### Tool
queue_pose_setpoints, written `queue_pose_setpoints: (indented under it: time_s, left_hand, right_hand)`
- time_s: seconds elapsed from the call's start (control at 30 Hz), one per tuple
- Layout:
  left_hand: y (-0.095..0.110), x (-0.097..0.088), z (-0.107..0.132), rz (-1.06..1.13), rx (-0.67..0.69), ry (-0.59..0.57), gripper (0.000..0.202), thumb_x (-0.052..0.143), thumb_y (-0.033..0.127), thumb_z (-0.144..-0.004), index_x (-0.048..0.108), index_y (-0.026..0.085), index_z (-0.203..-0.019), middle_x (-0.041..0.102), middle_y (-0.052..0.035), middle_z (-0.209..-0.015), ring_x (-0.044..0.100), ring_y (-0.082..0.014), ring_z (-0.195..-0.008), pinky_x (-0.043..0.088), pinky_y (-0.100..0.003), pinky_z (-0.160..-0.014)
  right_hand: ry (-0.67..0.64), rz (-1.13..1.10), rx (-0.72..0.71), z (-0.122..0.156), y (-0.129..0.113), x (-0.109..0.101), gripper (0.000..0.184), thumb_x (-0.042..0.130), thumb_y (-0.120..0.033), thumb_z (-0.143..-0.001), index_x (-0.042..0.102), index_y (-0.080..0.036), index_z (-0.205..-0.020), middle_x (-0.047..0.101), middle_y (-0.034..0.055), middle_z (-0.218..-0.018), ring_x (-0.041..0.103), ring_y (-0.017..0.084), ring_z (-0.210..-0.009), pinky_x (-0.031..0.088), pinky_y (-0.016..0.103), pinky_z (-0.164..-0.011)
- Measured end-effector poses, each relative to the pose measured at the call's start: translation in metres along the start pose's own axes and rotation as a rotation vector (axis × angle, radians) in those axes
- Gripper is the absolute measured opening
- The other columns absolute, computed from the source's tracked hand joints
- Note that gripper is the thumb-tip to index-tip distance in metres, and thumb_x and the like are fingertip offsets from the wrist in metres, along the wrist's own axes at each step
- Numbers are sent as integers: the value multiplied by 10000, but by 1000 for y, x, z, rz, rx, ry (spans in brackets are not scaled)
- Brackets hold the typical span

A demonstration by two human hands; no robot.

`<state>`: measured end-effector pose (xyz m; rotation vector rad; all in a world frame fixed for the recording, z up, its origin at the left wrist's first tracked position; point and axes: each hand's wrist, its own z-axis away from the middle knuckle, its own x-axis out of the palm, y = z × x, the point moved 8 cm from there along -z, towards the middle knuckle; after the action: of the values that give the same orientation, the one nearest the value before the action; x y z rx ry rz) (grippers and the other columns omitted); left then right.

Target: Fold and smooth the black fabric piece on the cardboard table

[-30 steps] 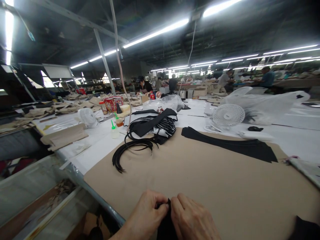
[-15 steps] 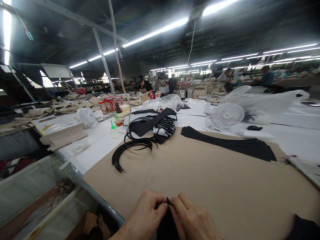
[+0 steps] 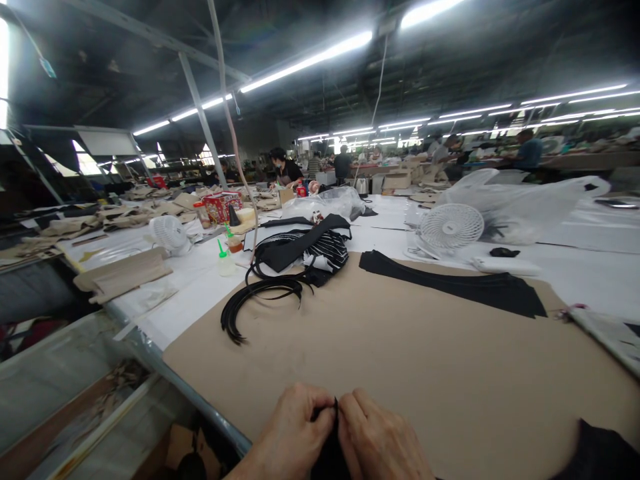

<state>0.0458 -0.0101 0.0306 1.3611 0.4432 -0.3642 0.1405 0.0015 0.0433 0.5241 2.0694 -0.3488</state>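
A piece of black cloth (image 3: 330,457) is held at the near side of the brown sheet (image 3: 375,347), low in the view and between the two hands. Its surface is seen as plain, dark and dull; it is drawn up to a small point at the fingertips, widened below, and cut off by the bottom of the view, so its full shape cannot be told. The tip is pinched between thumb and forefinger by the left hand (image 3: 297,427), and the cloth is gripped just beside it by the bent fingers of the right hand (image 3: 380,437). Beyond the hands, a broad stretch of brown is left showing, bounded at the far left by curved black strips (image 3: 240,303) and a striped pile (image 3: 325,250), and at the far right by long black pieces (image 3: 450,283). The near right corner is taken up by dark cloth (image 3: 603,453). On the left, the sheet is bordered by the table edge (image 3: 187,393), below which bins (image 3: 60,340) are placed.
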Motion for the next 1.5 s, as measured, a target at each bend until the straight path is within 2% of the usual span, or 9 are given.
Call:
queue_pose_setpoints:
  time_s: [0.3, 0.5, 0.67, 0.77, 0.87, 1.0, 1.2, 1.33, 1.5]
  left_hand:
    - [2, 1, 1, -1, 7, -8, 202, 395, 250, -724, 383, 172, -538, 289, 40, -581, 325, -109, -601, 211, -246, -538]
    - [0, 4, -1, 26, -36, -17, 209, 411, 276, -704, 457, 164, -534, 316, 37, -557, 323, -106, -569, 218, -239, -518]
    - [-24, 0, -2, 62, -139, 11, 219, 413, 310, -657, 513, 157, -538, 333, 35, -514, 307, -101, -510, 187, -248, -480]
    - [-38, -2, -2, 110, -207, 13, 244, 410, 350, -628, 533, 155, -548, 334, 33, -487, 292, -101, -473, 162, -253, -457]
    - [-36, -1, -2, 157, -202, 3, 257, 424, 360, -631, 556, 149, -567, 366, 29, -498, 308, -104, -481, 187, -245, -457]
    - [-19, 0, -2, 128, -139, 2, 229, 425, 314, -665, 557, 149, -577, 374, 32, -522, 319, -104, -509, 213, -239, -476]
    - [-5, -1, 1, -1, -44, 11, 221, 414, 233, -704, 589, 137, -609, 390, 34, -578, 400, -118, -606, 257, -230, -541]
    - [-3, 2, 3, -19, -6, -9, 204, 407, 209, -702, 567, 139, -598, 364, 42, -585, 400, -114, -609, 256, -227, -549]
    - [-5, 0, 4, -42, -39, 3, 169, 404, 220, -693, 479, 155, -556, 302, 43, -578, 354, -108, -593, 218, -238, -526]
  right_hand:
    - [125, -127, 56, 3, 8, -7, 195, 336, -100, -884, 422, -237, -777, 524, -30, -655, 539, 131, -469, 306, 265, -456]
    - [158, -241, 150, 13, 18, -4, 198, 353, -135, -910, 466, -223, -773, 545, -21, -670, 513, 106, -455, 327, 235, -458]
    - [155, -394, 300, 15, 49, -26, 166, 422, -185, -903, 490, -224, -756, 524, -37, -635, 527, 110, -510, 374, 211, -497]
    - [91, -510, 370, 14, 65, -35, 136, 456, -228, -926, 529, -231, -811, 546, -42, -664, 554, 114, -560, 417, 207, -556]
    - [-15, -611, 261, 11, 53, -29, 110, 446, -203, -932, 543, -234, -973, 596, -16, -827, 600, 124, -701, 458, 213, -643]
    - [-100, -524, 147, 5, 31, -18, 273, 495, -109, -852, 523, -233, -1093, 592, 10, -952, 604, 158, -816, 465, 243, -678]
    - [-46, -372, 28, -9, 17, -21, 218, 505, -39, -751, 545, -213, -877, 560, 18, -864, 552, 198, -766, 393, 274, -620]
    - [-42, -303, -24, -11, 12, -20, 174, 485, -41, -778, 530, -207, -805, 546, 25, -827, 525, 193, -718, 353, 283, -608]
    - [-78, -262, -56, -11, 10, -18, 198, 440, -20, -806, 531, -195, -790, 546, 33, -803, 527, 184, -683, 342, 282, -598]
